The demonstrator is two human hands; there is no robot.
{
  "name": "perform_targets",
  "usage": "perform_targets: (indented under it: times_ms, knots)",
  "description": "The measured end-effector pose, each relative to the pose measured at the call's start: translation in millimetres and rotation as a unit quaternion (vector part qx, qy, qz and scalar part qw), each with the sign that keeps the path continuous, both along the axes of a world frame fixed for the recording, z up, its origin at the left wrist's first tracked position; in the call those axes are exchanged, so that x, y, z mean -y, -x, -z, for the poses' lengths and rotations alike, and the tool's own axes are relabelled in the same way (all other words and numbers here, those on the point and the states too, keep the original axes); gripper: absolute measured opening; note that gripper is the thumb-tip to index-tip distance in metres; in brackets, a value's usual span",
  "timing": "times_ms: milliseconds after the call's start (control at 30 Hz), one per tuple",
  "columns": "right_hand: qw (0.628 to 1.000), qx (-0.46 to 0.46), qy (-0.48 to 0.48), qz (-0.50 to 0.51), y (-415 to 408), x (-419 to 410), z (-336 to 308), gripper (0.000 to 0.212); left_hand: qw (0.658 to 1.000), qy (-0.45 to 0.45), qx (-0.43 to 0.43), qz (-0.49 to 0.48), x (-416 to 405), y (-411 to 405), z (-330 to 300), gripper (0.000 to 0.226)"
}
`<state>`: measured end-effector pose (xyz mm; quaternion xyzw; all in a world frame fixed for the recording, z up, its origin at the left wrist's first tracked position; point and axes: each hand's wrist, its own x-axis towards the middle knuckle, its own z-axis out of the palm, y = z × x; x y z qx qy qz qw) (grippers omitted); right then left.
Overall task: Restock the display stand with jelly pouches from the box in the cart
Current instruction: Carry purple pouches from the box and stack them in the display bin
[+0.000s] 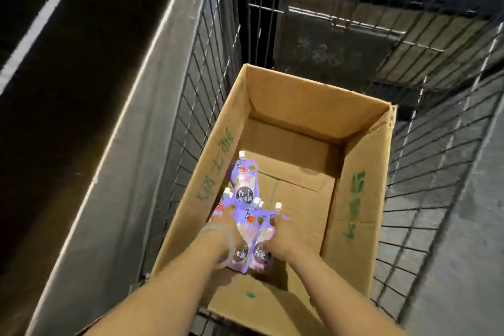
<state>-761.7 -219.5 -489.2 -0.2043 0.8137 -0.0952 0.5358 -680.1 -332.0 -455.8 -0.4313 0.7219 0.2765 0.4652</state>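
Observation:
An open cardboard box (pixel 351 194) with green print stands in a wire cart (pixel 425 161). Both my hands reach down into its near left corner. My left hand (pixel 226 234) and my right hand (pixel 283 234) grip a bunch of purple jelly pouches (pixel 251 237) with white caps between them. One more purple pouch (pixel 244 180) lies just beyond the bunch against the box's left wall. The far part of the box floor shows bare cardboard. The display stand is out of view.
The cart's wire walls rise on the left (pixel 201 84) and right, with a folded wire panel (pixel 341 22) at the far end. A grey ledge (pixel 131 123) runs along the cart's left side. Dark floor lies beyond.

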Motion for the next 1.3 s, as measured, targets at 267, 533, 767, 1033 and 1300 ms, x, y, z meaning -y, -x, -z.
perform_targets:
  times_ms: [267, 533, 767, 1033, 1300]
  knots:
    - [0.945, 0.072, -0.06, 0.313, -23.4, -3.8, 77.8, 0.127, 0.994, -0.008, 0.043, -0.104, 4.9, -8.9, 58.8, 0.117]
    - [0.896, 0.055, -0.093, 0.431, -18.5, -37.9, 122.7, 0.088, 0.997, -0.036, -0.008, -0.072, -26.7, 18.4, 70.2, 0.081]
    - [0.882, -0.016, -0.124, 0.455, 8.1, -39.0, 87.6, 0.077, 0.967, 0.04, -0.026, -0.25, -26.7, 15.9, 82.1, 0.085]
    - [0.9, -0.005, -0.116, 0.421, -17.1, -20.8, 96.1, 0.084, 0.921, -0.058, 0.013, -0.385, -21.6, 14.0, 81.4, 0.092]
    - [0.887, 0.105, -0.032, 0.449, -24.9, -18.6, 67.1, 0.03, 0.93, -0.064, -0.061, -0.356, -17.1, 2.4, 60.6, 0.086]
